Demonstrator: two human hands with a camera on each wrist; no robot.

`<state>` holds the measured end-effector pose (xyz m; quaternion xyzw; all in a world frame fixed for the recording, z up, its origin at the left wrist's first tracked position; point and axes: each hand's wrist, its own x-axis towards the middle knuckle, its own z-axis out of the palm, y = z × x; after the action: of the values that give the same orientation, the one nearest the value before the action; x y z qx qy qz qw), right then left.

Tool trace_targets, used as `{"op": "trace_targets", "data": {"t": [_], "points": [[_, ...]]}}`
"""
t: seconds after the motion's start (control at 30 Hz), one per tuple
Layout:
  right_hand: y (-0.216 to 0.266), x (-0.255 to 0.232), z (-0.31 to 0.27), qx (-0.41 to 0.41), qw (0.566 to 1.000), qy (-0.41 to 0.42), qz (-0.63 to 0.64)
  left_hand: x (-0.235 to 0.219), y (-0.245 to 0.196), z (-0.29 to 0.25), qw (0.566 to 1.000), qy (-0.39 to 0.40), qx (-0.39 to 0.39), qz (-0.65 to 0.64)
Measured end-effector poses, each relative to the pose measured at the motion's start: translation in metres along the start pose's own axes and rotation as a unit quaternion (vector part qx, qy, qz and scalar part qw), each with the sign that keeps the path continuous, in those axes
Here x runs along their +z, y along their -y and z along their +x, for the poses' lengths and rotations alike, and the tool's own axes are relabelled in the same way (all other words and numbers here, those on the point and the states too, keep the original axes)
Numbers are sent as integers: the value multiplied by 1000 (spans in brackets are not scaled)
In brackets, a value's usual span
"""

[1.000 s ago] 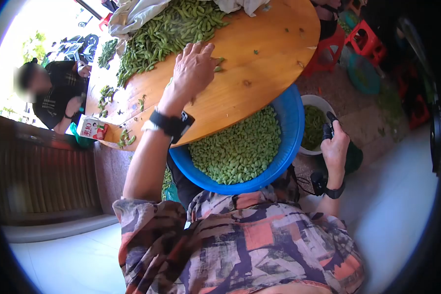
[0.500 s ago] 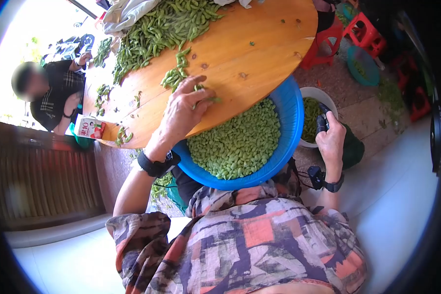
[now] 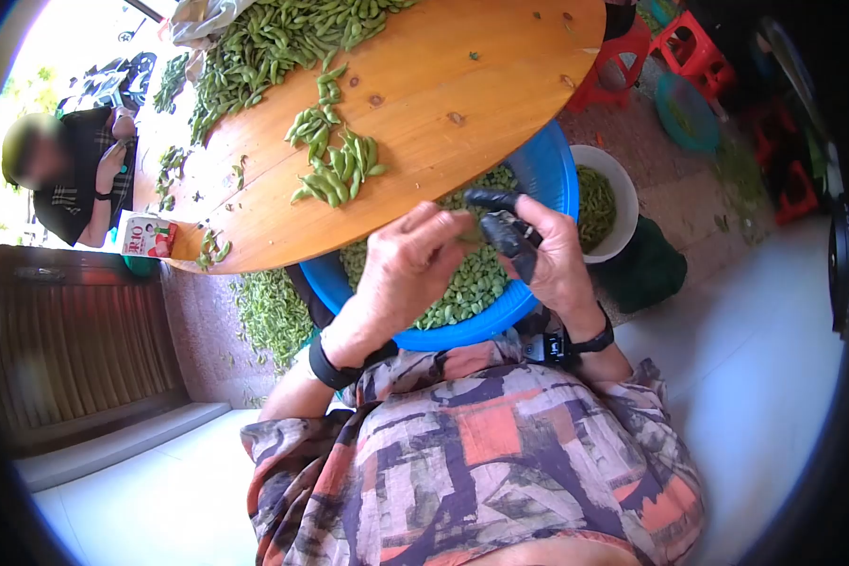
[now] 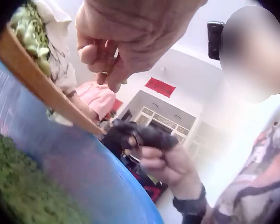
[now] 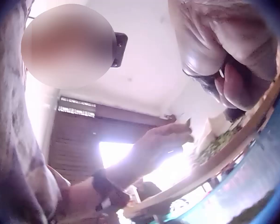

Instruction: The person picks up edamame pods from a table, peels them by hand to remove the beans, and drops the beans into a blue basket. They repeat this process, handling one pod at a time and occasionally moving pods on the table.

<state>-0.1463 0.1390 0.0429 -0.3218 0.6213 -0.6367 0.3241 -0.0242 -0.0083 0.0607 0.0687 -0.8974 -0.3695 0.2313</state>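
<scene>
Both hands are raised over a blue basin (image 3: pixel 568 179) of shelled green beans (image 3: pixel 457 300). My left hand (image 3: pixel 407 266) pinches a green bean pod (image 5: pixel 188 123) between thumb and fingertips; its tip pokes out in the right wrist view. Facing it from the right is my right hand (image 3: pixel 558 257), with black covers (image 3: pixel 509 241) on thumb and index finger. Those two fingers stand apart, the others are curled in, and nothing shows between them. On the wooden table (image 3: pixel 481 66), a small cluster of pods (image 3: pixel 344 170) lies near the edge, below the large pod pile (image 3: pixel 283 57).
Right of the basin stands a white bucket (image 3: pixel 624 193) of green husks. Beyond it are a teal basin (image 3: pixel 674 123) and red stools (image 3: pixel 693 57). More greens (image 3: pixel 272 307) lie on the floor at left. A carton (image 3: pixel 148 234) and a seated person (image 3: pixel 75 179) are far left.
My left hand drew pods from the pile toward the table edge, left a cluster there and moved over the basin with a pod. My right hand came in from beside the bucket to meet it.
</scene>
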Motion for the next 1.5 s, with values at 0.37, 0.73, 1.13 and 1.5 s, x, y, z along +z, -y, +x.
{"op": "trace_targets", "data": {"t": [0.37,0.73,1.13,1.5], "points": [[-19,7,-7,26,996,34,72,26,11,-31,860,-58,-264,-432],[-26,9,-7,110,965,92,221,36,19,-40,887,-92,-208,-401],[-20,2,-4,129,954,162,216,36,39,-47,599,48,-257,-757],[-22,6,-4,-91,967,100,-218,38,23,-43,957,40,-215,-192]]}}
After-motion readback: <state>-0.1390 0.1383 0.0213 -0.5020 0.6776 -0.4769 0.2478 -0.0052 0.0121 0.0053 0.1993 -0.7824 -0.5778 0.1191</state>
